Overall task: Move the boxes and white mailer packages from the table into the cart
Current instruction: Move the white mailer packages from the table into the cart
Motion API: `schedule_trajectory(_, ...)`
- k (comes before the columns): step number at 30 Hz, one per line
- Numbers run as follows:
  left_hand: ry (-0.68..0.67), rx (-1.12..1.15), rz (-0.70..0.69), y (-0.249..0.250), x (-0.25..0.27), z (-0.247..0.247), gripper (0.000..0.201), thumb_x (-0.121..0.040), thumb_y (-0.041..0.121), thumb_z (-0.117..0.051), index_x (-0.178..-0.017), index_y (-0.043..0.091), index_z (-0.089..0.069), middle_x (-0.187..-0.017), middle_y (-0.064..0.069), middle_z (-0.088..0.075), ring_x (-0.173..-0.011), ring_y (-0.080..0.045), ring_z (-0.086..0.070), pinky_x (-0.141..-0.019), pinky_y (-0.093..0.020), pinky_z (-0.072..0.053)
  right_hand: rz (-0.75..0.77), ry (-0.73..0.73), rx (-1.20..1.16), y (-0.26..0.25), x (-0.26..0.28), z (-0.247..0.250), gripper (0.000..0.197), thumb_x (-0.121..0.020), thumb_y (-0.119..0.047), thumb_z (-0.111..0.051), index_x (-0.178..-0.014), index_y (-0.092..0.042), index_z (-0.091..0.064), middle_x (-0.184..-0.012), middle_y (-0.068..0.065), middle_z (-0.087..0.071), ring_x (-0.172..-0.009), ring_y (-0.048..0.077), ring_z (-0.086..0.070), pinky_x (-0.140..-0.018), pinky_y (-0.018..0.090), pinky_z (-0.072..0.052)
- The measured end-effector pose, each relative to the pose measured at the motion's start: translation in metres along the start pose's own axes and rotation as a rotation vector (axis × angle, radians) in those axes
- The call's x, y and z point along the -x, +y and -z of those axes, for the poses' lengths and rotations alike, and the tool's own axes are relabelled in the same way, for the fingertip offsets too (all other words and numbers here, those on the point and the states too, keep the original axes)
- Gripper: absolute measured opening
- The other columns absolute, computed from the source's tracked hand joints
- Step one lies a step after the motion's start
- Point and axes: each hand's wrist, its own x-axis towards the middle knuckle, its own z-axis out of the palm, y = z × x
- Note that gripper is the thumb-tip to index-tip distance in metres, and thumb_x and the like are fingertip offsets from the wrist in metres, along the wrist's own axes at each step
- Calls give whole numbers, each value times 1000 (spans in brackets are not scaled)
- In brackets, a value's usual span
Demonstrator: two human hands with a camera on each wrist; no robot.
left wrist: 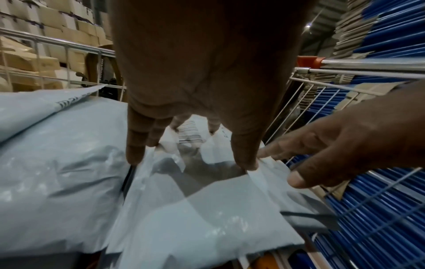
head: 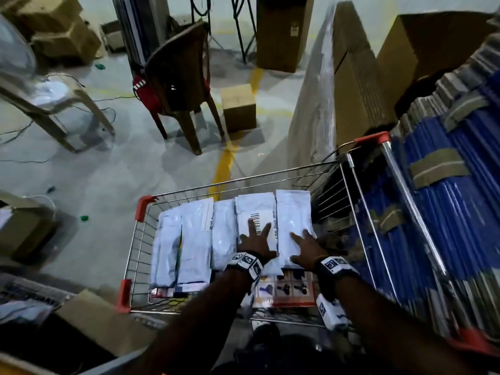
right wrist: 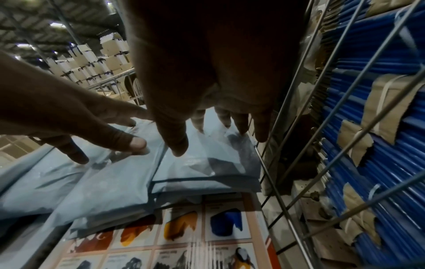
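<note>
Grey concrete floor with yellow line, brown chair, stacked boxes. Both hands, left and right, spread flat on mailers in cart.

The scene was dim, lit from overhead ceiling lamps seen as small bright spots in the wrist views. Chairs cast soft, doubled shadows on the pale floor. The white mailers showed faint sheen. Wide-angle bending curved the frame edges, corners darkened, and the blue stack smeared with motion blur. Both hands' palms sat in deep shadow.
</note>
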Motion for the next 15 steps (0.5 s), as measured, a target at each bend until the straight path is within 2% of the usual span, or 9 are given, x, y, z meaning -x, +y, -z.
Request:
schedule_trajectory(5,77,20,-12,0,15,8,83,-91,45,-61,-154,40,-8,-161,-10,18,-146,-43,-12,-110,-54,-31,23,60,-77,-6,21,7,76,-90,-39,-61,-154,-27,-21,-161,18,-4,-148,31,-13,-118,34,-21)
schedule_trajectory(10,141,60,-57,-1,46,7,82,-89,47,-63,-154,34,-15,-161,-18,8,-145,-43,-18,-114,-48,-30,91,171,-121,-25,64,16,60,-91,-34,-61,-146,-23,-39,-149,19,-31,-138,31,-35,-112,35,-32)
schedule_trajectory(13,251,105,-89,-1,75,3,75,-89,45,-64,-152,29,-26,-158,-21,-13,-138,-42,-32,-113,-44,-33,141,245,-138,-35,94,19,48,-90,-30,-61,-137,-21,-51,-138,16,-44,-126,30,-48,-106,34,-38)
schedule_trajectory(15,316,155,-96,-3,98,-2,66,-90,41,-63,-148,25,-35,-148,-19,-31,-128,-40,-45,-106,-42,-40,173,281,-130,-42,116,17,41,-90,-31,-60,-130,-23,-56,-134,14,-48,-122,30,-52,-103,35,-42)
